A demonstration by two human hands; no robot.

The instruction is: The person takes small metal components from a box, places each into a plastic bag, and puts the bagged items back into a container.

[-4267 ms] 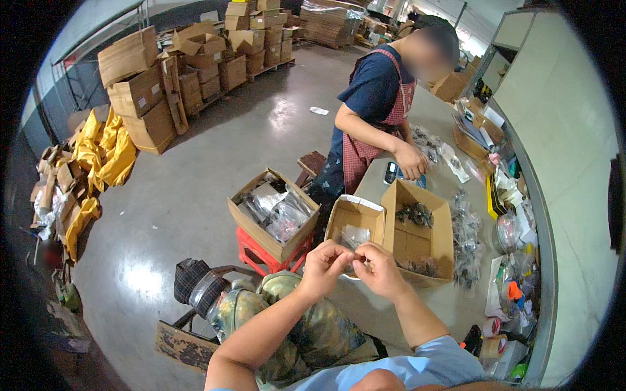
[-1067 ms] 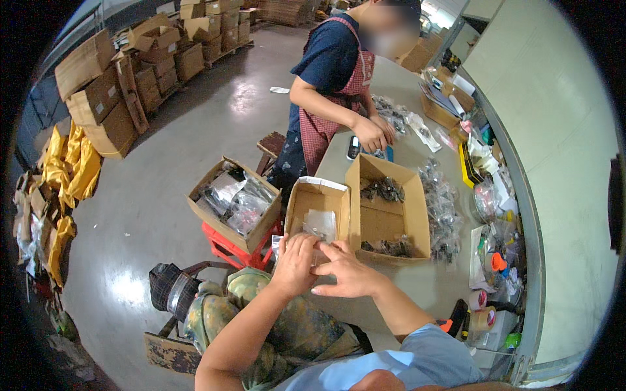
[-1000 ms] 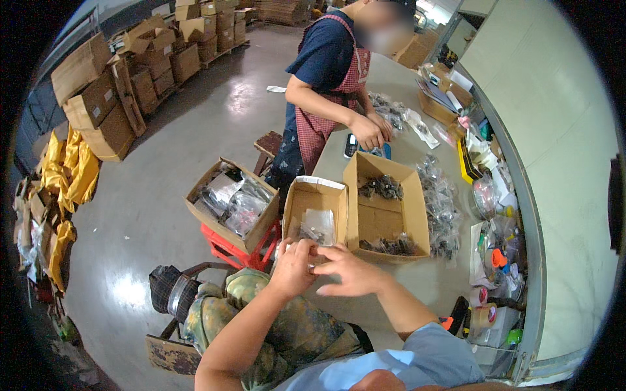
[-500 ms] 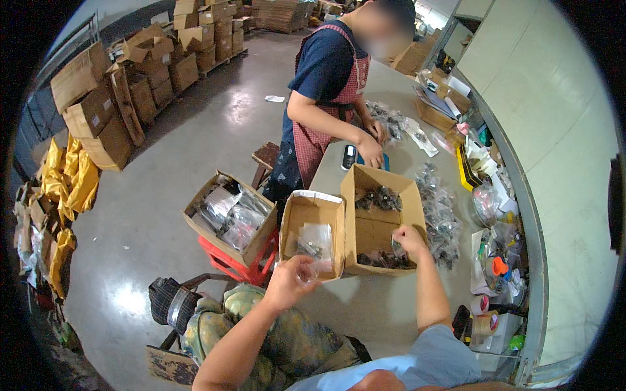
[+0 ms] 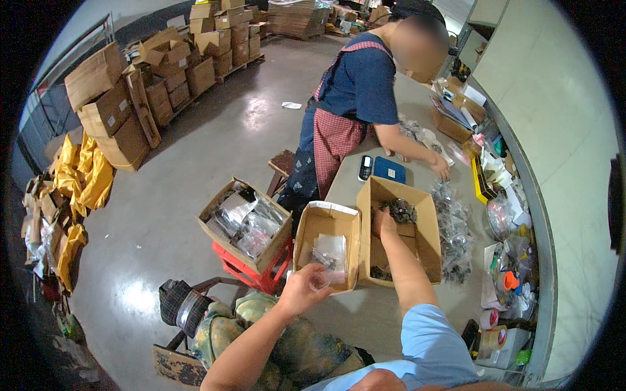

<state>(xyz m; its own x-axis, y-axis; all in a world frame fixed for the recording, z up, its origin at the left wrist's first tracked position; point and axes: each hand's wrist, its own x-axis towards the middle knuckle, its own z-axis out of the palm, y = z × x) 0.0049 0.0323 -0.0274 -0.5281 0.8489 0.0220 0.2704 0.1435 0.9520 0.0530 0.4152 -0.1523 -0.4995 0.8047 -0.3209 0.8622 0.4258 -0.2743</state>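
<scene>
My left hand (image 5: pixel 302 289) is closed on a small clear plastic bag (image 5: pixel 322 280) at the near edge of a shallow cardboard tray box (image 5: pixel 308 232). Inside that tray lie more clear bags (image 5: pixel 330 250) with small parts among them. My right hand (image 5: pixel 385 223) reaches down into the larger open cardboard box (image 5: pixel 425 244), at the far left pile of small dark parts (image 5: pixel 402 212). Its fingertips are hidden by the hand and the parts. Another pile of dark parts (image 5: pixel 380 272) lies at the box's near end, partly behind my forearm.
Filled bags (image 5: pixel 452 231) are heaped right of the box. A co-worker (image 5: pixel 355 85) leans over the far table, near a blue scale (image 5: pixel 388 171) and a phone-like device (image 5: pixel 366 167). Left, a carton of bags (image 5: pixel 244 221) rests on a red stool (image 5: pixel 251 270).
My right hand has moved from the near pile to the far left pile in the box. The co-worker's arm has reached right, toward the heaped bags. The view has shifted slightly.
</scene>
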